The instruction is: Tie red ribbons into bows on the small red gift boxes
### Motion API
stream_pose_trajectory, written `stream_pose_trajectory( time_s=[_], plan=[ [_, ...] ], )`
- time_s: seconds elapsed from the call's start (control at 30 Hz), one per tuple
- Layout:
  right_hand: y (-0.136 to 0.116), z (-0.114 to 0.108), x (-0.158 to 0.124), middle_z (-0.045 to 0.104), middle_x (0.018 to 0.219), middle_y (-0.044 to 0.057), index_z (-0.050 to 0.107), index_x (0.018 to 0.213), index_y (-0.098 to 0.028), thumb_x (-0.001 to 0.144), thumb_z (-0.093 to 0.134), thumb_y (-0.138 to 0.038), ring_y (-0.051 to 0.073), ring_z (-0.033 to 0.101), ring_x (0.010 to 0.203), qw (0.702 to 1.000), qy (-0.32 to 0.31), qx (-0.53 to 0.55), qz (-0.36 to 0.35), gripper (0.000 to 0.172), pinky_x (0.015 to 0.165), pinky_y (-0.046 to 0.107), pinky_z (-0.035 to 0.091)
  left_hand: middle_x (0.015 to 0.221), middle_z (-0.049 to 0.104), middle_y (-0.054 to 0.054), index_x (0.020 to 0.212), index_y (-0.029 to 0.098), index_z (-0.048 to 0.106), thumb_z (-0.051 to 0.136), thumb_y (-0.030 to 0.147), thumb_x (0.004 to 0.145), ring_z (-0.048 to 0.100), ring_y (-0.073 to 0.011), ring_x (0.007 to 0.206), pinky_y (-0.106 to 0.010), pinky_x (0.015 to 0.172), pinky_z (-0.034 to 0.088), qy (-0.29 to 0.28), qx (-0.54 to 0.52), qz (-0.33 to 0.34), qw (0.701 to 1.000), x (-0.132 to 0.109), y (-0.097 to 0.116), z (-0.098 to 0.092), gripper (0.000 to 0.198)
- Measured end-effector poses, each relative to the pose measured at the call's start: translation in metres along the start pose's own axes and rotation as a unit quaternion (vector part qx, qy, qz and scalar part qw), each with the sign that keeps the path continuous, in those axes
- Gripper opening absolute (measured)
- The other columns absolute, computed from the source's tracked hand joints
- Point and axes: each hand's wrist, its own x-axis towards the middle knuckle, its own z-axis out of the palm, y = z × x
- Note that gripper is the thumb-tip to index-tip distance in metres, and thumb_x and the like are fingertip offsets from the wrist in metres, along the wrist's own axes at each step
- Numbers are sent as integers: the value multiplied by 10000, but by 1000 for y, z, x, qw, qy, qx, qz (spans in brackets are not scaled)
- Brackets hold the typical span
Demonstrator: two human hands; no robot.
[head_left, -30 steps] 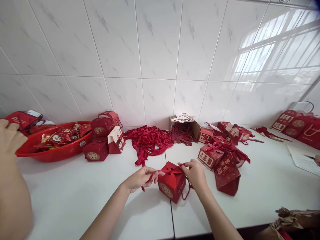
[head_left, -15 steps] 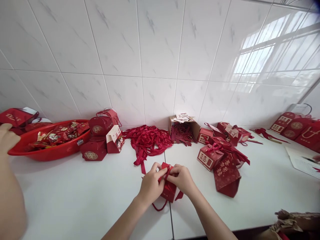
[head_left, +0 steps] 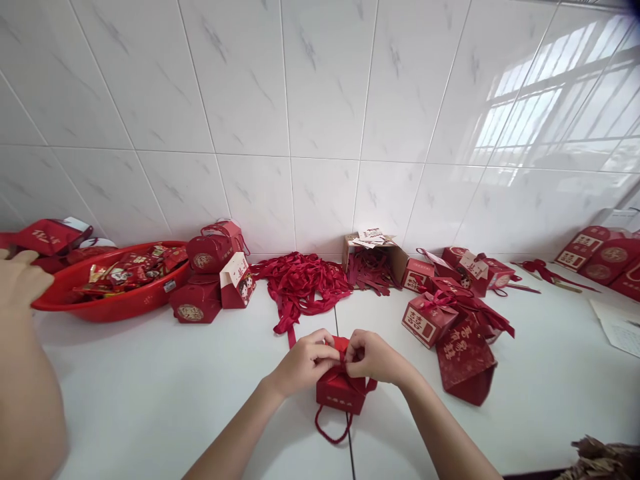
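A small red gift box (head_left: 341, 393) stands on the white table (head_left: 150, 387) in front of me. Both my hands meet on top of it. My left hand (head_left: 303, 363) and my right hand (head_left: 373, 357) pinch a red ribbon (head_left: 341, 345) at the box's top, fingers closed. A loop of ribbon hangs below the box's front. Behind the box lies a heap of loose red ribbons (head_left: 305, 283).
A red basin (head_left: 110, 303) of wrapped sweets sits at the left, red boxes (head_left: 210, 273) beside it. More finished boxes (head_left: 435, 313) and a red paper bag (head_left: 465, 357) lie at the right. Another person's arm (head_left: 25, 373) reaches in at the far left. A tiled wall stands behind.
My hands came together from either side of the box and now pinch the ribbon at its top. The box has turned and its ribbon loop hangs at the front.
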Motion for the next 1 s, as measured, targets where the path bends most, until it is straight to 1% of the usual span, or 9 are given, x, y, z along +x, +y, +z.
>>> stream_pose_trajectory(
  time_s=[0.2,0.3,0.43,0.57,0.67,0.77,0.83,0.9,1.0],
  plan=[
    [16,-17,-15,512,758,-3,478,534,-175,584,571,-114,105,440,609,998,44,-32,18,122,565,239,370,820,567,-44,808,213,683,517,266,866,562,-176,721,-287,658,454,24,34,-84,996,-15,-4,-30,183],
    [23,-13,-18,549,808,5,487,586,-189,617,567,-126,141,514,710,998,56,-31,7,107,675,266,422,996,596,-59,799,214,607,513,278,864,568,-209,943,-306,803,461,29,-17,-95,995,-18,-1,-28,131],
    [25,-6,-17,583,927,36,482,622,-201,693,543,-168,190,573,902,995,91,-27,-1,99,855,332,429,1262,558,-64,728,202,538,427,350,927,489,-234,1183,-375,972,402,5,-88,-96,991,-14,-3,-15,272],
    [24,-6,-21,587,1087,70,511,601,-200,644,576,-132,257,525,1098,993,108,-47,9,104,978,418,350,1162,616,-56,638,193,557,484,361,904,405,-322,1243,-561,1027,253,66,136,-56,987,-13,-11,-13,323],
    [23,-7,-27,574,1180,66,524,619,-204,644,580,-118,270,485,1180,994,89,-61,7,105,1009,441,325,956,659,-58,631,196,579,498,327,892,485,-321,1131,-611,1022,208,129,245,-35,960,-14,-11,-12,303],
    [22,-8,-36,529,1282,64,533,690,-212,682,578,-125,262,417,1276,998,56,-42,-4,98,1042,438,317,831,649,-43,709,212,595,486,342,899,576,-247,940,-531,998,325,137,161,-63,975,-16,-10,-7,255],
    [21,-11,-43,506,1318,69,545,827,-229,732,612,-191,251,382,1320,999,51,-9,-8,123,1065,439,313,949,645,-47,919,239,604,476,363,905,600,-212,931,-424,934,433,145,17,-94,985,-20,-11,-2,179],
    [18,-13,-47,478,1356,78,517,997,-252,779,639,-312,237,358,1349,997,64,33,-15,257,1085,443,305,1058,608,-53,1131,259,523,479,385,901,604,-191,974,-355,893,480,189,-102,-128,968,-25,-12,4,266],
    [11,-12,-46,382,1448,87,482,1133,-273,821,613,-439,232,310,1387,992,111,55,-33,377,1106,449,284,911,576,-24,995,234,527,481,441,890,598,-187,901,-345,862,491,276,-129,-191,933,-34,-11,13,237]
  ],
)
